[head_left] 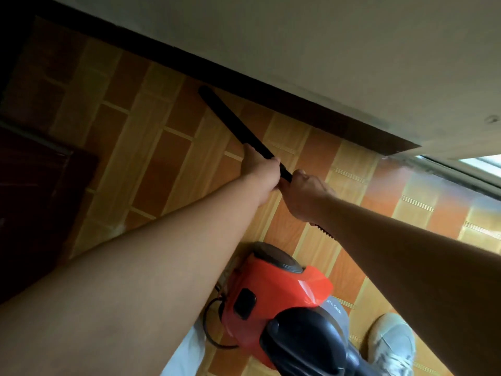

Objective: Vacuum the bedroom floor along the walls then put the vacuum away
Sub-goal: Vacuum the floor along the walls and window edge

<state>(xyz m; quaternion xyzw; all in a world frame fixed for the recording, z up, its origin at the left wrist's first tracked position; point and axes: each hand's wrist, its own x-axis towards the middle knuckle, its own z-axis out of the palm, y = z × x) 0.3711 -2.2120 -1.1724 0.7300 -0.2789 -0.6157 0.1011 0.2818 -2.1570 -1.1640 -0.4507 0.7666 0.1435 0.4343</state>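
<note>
we seem mid-job: our left hand [261, 169] and right hand [306, 195] both grip the black wand [227, 118], its tip near the baseboard [244, 86]. the red vacuum [276, 294] sits at our feet, not yet put away.

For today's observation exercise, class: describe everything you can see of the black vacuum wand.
The black wand is a long, slim, matte tube, plastic by its look. It slants away down toward the tiled floor, its tip beside the dark skirting board. The left hand grips it further along; the right hand grips its near end.
</note>
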